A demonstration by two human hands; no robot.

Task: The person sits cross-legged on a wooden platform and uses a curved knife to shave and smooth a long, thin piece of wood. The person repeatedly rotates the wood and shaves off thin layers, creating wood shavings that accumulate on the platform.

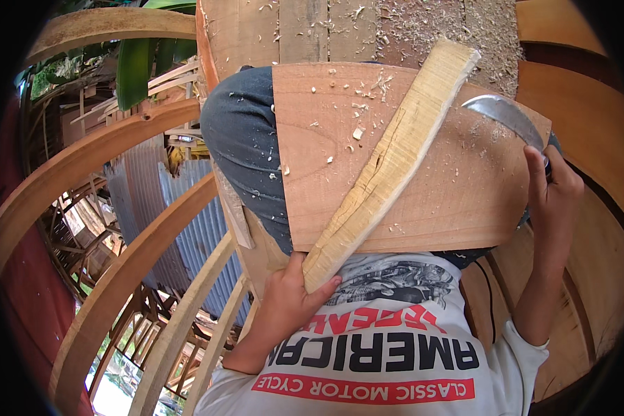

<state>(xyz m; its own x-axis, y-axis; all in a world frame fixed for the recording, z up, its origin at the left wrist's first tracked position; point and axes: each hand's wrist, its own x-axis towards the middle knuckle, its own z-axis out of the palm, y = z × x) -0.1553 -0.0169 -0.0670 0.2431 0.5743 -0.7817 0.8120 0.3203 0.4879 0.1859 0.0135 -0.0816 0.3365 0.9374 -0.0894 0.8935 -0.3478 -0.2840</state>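
The left hand [288, 301] has its fingers closed around the lower end of a pale wood strip [392, 163] lying slanted on a board [457, 187] over the lap, while the right hand [551, 184] grips a curved knife [503, 114].

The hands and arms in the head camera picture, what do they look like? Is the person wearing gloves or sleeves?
No gloves: the left hand and right hand are both bare, with no rings or watch showing. The forearms are bare too. Pushed-up white sleeves of a white printed shirt, with black and red lettering and a dark picture, end near the elbows.
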